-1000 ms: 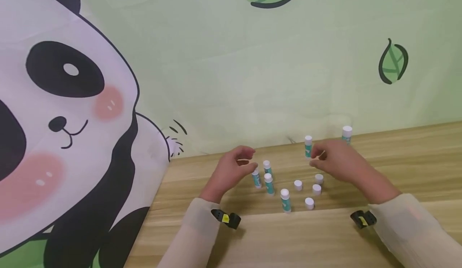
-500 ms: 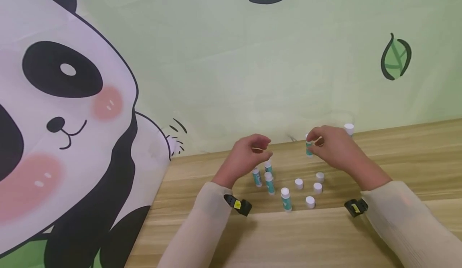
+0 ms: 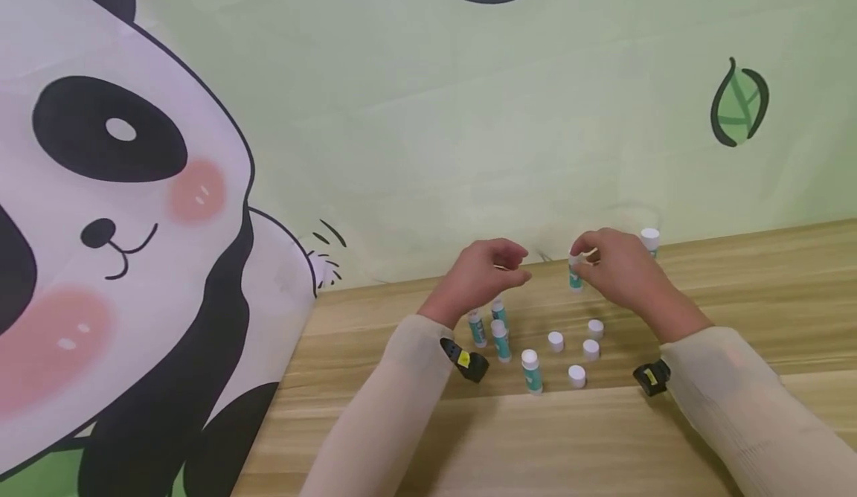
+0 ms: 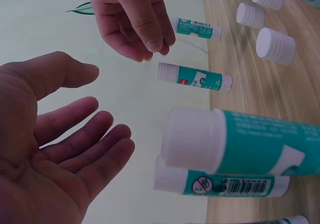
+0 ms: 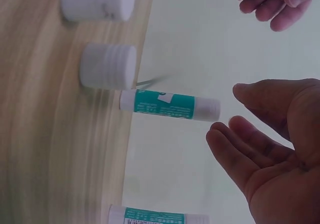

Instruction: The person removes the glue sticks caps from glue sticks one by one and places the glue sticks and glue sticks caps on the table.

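Observation:
My right hand (image 3: 619,268) reaches toward a teal glue stick (image 3: 575,281) standing at the back of the table. In the right wrist view, thumb and fingers are spread just above the white top of that glue stick (image 5: 165,104), with a gap to it. My left hand (image 3: 478,277) hovers over the table to the left, fingers parted and nothing in them. Below it several glue sticks (image 3: 501,342) stand upright in a loose group, one glue stick (image 3: 532,374) nearer the front. Another glue stick (image 3: 649,241) is partly hidden behind my right hand.
Several loose white caps (image 3: 556,341) sit on the wooden table (image 3: 549,445) between the two forearms. A pale green wall sheet (image 3: 402,147) with a printed panda (image 3: 201,259) rises right behind the table's back edge. Each wrist carries a small black camera (image 3: 465,360).
My left hand has moved right and farther back, away from above the group of glue sticks. My right hand has shifted back, its fingertips coming up to the top of the back glue stick.

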Action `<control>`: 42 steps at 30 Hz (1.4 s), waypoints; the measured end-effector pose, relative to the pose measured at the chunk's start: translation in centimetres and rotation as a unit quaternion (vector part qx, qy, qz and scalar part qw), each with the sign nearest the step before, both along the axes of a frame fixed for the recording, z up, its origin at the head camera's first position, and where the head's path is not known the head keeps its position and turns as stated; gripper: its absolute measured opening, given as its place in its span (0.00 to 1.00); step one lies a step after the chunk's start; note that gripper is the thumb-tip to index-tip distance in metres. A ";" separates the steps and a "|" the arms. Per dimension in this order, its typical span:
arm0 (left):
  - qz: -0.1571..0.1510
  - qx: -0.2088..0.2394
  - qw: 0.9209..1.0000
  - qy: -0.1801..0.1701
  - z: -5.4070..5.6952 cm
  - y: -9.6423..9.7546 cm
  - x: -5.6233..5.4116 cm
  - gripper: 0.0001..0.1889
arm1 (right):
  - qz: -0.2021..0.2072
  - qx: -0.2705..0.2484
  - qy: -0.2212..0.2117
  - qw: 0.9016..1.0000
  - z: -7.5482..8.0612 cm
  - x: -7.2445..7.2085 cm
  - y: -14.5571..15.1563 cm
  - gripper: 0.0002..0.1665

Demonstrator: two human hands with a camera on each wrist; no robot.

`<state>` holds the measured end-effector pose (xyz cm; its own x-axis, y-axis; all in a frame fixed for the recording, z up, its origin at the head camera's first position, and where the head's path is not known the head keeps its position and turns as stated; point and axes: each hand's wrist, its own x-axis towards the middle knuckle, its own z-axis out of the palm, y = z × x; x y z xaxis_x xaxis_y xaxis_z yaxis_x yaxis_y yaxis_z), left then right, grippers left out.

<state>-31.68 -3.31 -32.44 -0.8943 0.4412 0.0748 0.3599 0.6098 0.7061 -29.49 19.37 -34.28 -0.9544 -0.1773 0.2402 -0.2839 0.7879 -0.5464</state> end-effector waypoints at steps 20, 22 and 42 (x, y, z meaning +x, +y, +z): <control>-0.015 -0.072 0.995 -0.067 -0.4 2.3 -2.7 0.22 | -0.019 0.004 -0.027 0.999 -0.5 -2.1 -0.7 0.18; -0.017 -0.077 0.995 -0.066 -0.4 2.4 -2.7 0.22 | -0.014 0.009 -0.026 1.000 -0.6 -2.3 -0.7 0.18; -0.030 -0.076 0.995 -0.063 -0.1 2.4 -2.6 0.22 | 0.006 0.032 0.025 0.999 0.6 -1.5 -0.9 0.17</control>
<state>-34.24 -0.88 -32.53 -0.8640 0.4921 -0.1068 0.3141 0.6924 0.6496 -31.04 18.52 -33.64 -0.9394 -0.2053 0.2747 -0.3190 0.8172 -0.4801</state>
